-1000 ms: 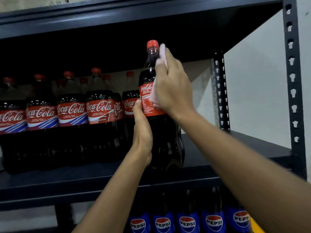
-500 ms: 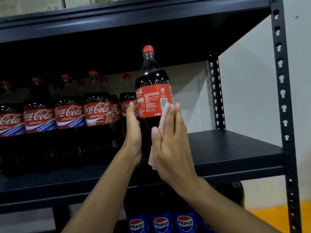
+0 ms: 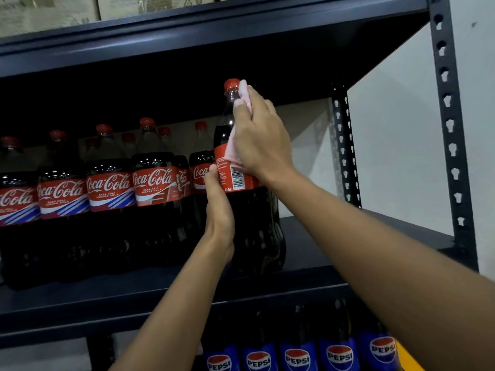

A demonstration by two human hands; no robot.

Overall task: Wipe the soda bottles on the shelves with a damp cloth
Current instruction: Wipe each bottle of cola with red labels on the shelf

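The main risk is the tall, dark plastic cola bottle [image 3: 250, 226] tipping. The right hand [image 3: 261, 137] is pushing high up at the neck while the bottle is standing near the front edge of the dark metal shelf [image 3: 334, 253]. A hard sideways stroke could be levering it off its base and over the lip. A damp surface could also be letting it slip through the left hand [image 3: 218, 210]. A knock leftwards would be sending it into the row of red-labelled cola bottles [image 3: 155, 199] standing just beyond that hand.

The right arm is reaching up and forward from the lower right, with the back of the hand facing the camera. Its fingers are lying nearly straight up the neck, pressing the small pale pink cloth [image 3: 232, 151] against the bottle from beside the red cap [image 3: 231, 84] down to the label; the thumb is hidden. The left arm is rising from below, its hand gripping the bottle's left side at label height, with the fingers curling out of sight behind. Below both arms, blue-labelled Pepsi bottles [image 3: 297, 357] are standing on a lower level.
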